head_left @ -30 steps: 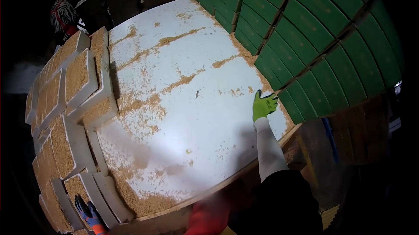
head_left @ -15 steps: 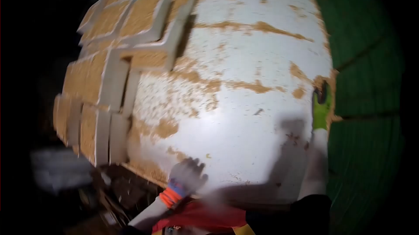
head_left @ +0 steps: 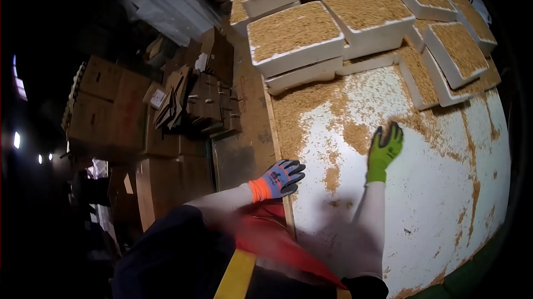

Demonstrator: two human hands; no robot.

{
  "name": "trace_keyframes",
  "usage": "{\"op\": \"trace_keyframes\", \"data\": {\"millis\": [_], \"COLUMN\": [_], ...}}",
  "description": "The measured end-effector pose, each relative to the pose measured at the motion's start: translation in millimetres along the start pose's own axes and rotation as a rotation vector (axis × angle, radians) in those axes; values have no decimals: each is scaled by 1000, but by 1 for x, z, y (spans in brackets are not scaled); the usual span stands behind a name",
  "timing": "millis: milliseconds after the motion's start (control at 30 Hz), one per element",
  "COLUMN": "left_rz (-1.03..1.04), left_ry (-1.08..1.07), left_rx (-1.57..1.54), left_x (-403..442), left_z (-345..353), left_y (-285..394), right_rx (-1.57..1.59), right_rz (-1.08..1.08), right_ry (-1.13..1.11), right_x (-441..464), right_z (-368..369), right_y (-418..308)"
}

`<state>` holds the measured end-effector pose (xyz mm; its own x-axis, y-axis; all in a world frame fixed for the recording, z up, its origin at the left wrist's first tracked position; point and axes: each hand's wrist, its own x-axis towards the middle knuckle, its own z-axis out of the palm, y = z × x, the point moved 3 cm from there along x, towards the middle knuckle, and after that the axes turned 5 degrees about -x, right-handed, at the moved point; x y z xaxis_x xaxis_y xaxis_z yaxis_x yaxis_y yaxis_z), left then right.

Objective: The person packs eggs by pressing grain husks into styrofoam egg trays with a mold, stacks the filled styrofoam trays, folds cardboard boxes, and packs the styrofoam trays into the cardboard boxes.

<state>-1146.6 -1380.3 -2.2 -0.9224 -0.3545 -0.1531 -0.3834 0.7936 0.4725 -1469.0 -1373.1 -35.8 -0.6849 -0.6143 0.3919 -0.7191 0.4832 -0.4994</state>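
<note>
My left hand [head_left: 279, 180], in a blue and orange glove, is at the near edge of the white table [head_left: 411, 204], fingers a little apart, holding nothing. My right hand [head_left: 386, 149], in a green glove with dark fingertips, reaches over the tabletop, its fingers apart and nothing in them. Loose tan grains [head_left: 355, 135] lie scattered around it. Beyond both hands stand stacked white trays [head_left: 377, 38] filled to the rim with tan grains.
Cardboard boxes [head_left: 111, 110] are stacked on the left, beside a pile of flat cardboard pieces [head_left: 175, 96]. Pale sheeting [head_left: 169, 5] lies behind them. The table's wooden edge [head_left: 272, 121] runs beside my left hand. Something green shows at the lower right.
The view has swung left, so the green stacks are mostly gone and the trays lie ahead. My right hand has moved from beside the green stacks toward the trays. My left hand is at the table edge.
</note>
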Motion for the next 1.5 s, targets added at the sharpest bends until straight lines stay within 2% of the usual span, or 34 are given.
{"op": "trace_keyframes", "data": {"millis": [33, 67, 133, 167, 233, 267, 333, 367, 400, 467, 500, 533, 600, 633, 667, 733, 800, 867, 900, 933, 1000, 1033, 1067, 1100, 1133, 1167, 1200, 1267, 1333, 1367, 1400, 1433, 1467, 1500], "left_rz": [-21, -42, -160, -219, -313, -347, -472, -595, -717, -982, -1112, -1114, -1119, -1135, -1154, -1158, -1385, -1046, -985, -982, -791, -1105, -1115, -1147, -1174, -1196, -1234, -1379, -1575, -1622, -1635, -1463, -1499, -1169], "left_ry": [52, 108, 226, 294, 379, 427, 491, 517, 536, 602, 744, 774, 1055, 1158, 1257, 1496, 1551, 1787, 1782, 1790, 1941, 1901, 1909, 1836, 1907, 2000, 2079, 2193, 2246, 2267, 2288, 2347, 2340, 2344], "left_rx": [-2, 5, -49, -106, -253, -279, -330, -383, -441, -760, -1010, -1020, -1026, -991, -959, -968, -1224, -1591, -1657, -1657, -1885, -1699, -1692, -1078, -1262, -1436, -1554, -1635, -1700, -1747, -1792, -1875, -1885, -2011], "left_x": [-1, -2, -14, -29, -73, -99, -154, -183, -212, -265, -289, -314, -364, -385, -405, -445, -485, -505, -509, -512, -524, -517, -511, -513, -518, -522, -526, -533, -537, -539, -540, -541, -544, -542], "left_z": [-4, -12, -30, -43, -33, -18, 2, 25, 41, 41, 37, 35, 31, 29, 27, 22, 68, 81, 29, 23, 13, -34, -39, -50, -53, -55, -57, -61, -60, -61, -61, -57, -46, -38], "left_y": [-6, -13, -20, -21, -47, -62, -93, -113, -130, -156, -170, -183, -226, -248, -266, -308, -371, -425, -415, -431, -465, -460, -479, -491, -507, -529, -546, -573, -585, -590, -594, -597, -597, -603], "right_rx": [196, 610, 1063, 1058, 469, -117, 442, 533, 719, 324, 420, 531, 541, 574, 750, 830, 785, 771, 757, 746, 739, 737, 662, 721, 770, 754, 808, 868, 954, 1133, 1118, 1094, 1060, 1065], "right_rz": [-154, 1, 191, 265, 258, 153, 249, 139, 188, -18, -7, -51, -80, -201, -261, -330, -428, -497, -467, -433, -441, -330, -426, -273, -107, 145, 286, 514, 748, 750, 819, 591, 364, 294], "right_ry": [-57, -94, 18, 68, -22, -130, -294, -349, -369, -326, -288, -315, -449, -491, -545, -731, -752, -839, -900, -964, -976, -1048, -1008, -1121, -1235, -1323, -1304, -1345, -1347, -1441, -1305, -1331, -1355, -1413], "right_x": [-7, -16, -34, -55, -99, -109, -123, -141, -145, -155, -163, -169, -180, -182, -191, -197, -196, -192, -190, -189, -188, -183, -179, -177, -180, -178, -183, -191, -185, -182, -178, -175, -173, -169], "right_z": [32, 36, 26, 43, 46, 28, 4, 29, 23, 25, 36, 49, 75, 86, 113, 152, 163, 197, 217, 239, 302, 322, 357, 416, 467, 484, 526, 601, 616, 637, 643, 669, 691, 691], "right_y": [-29, -58, -102, -91, -78, -89, -163, -157, -201, -254, -279, -304, -367, -407, -429, -481, -544, -585, -600, -615, -635, -655, -670, -674, -681, -713, -731, -765, -822, -842, -863, -864, -861, -868]}}
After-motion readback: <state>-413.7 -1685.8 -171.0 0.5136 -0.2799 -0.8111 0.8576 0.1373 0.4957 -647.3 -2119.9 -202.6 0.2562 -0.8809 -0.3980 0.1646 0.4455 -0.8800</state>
